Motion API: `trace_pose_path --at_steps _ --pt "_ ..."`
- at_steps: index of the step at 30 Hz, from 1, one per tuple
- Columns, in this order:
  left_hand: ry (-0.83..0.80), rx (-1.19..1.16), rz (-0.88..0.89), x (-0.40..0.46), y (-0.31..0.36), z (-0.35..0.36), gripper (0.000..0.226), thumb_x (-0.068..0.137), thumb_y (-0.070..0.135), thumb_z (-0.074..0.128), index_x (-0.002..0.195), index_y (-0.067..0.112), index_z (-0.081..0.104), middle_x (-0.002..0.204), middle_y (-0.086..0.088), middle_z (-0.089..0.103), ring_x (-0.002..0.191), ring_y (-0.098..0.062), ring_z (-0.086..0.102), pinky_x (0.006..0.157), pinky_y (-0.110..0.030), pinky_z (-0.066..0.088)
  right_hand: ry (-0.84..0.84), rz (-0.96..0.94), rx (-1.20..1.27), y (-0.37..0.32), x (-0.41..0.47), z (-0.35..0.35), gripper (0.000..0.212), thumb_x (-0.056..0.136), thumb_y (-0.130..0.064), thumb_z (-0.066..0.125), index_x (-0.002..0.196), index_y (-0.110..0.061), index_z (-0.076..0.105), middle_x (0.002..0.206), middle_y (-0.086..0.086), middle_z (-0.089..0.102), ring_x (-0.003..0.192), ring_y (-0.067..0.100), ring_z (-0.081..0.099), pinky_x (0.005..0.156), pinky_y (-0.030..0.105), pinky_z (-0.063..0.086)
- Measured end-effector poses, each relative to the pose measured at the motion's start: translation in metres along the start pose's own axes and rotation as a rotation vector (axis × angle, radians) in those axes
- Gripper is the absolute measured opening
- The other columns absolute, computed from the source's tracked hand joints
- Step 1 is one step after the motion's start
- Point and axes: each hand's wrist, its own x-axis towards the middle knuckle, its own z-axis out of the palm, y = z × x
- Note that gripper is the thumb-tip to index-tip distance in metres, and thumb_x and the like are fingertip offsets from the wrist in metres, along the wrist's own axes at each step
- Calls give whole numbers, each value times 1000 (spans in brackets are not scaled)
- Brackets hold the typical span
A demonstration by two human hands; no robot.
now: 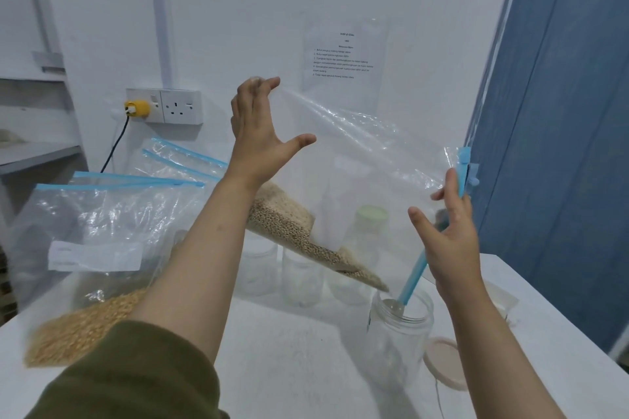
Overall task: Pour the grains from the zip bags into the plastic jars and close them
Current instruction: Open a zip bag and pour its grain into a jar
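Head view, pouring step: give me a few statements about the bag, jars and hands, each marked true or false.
1. The left hand pinches a top corner of the raised zip bag. True.
2. The grains in the raised bag have slid toward the open jar. True.
3. The open jar is already full to the brim. False: it looks nearly empty.
4. The right hand holds the bag at its blue zip strip. True.
5. The pink lid is screwed onto the open jar. False: it lies on the table beside the jar.
6. The second grain bag hangs on the wall. False: it lies on the table.
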Motion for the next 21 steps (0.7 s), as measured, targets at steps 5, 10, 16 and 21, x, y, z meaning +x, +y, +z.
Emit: trace_pose_path --at_steps 5,10,16,21 --pt "-4 -3 13 1 5 0 95 67 65 70 142 17 37 143 -7 29 135 -20 25 109 -28 17 13 -8 13 4 -2 -1 75 95 -19 64 156 -35 22 103 -18 42 77 -1 39 79 17 41" --pt "-7 -3 23 3 8 -2 95 67 65 70 142 17 37 143 -7 29 135 -21 24 111 -30 19 20 -17 21 4 -4 0 76 95 -19 64 156 -35 21 103 -17 42 77 -2 39 80 18 41" --pt "-11 -2 36 6 11 -5 95 67 65 70 142 16 38 143 -7 29 135 -20 25 111 -31 21 37 -24 47 5 -5 2 77 94 -17 65 155 -35 22 103 -17 41 82 1 40 87 30 44" --pt "-6 1 45 6 12 -7 95 68 63 71 142 15 38 142 -8 30 135 -22 25 111 -30 20 34 -25 76 6 -5 3 78 93 -17 67 155 -35 23 104 -22 41 94 0 43 99 35 42"
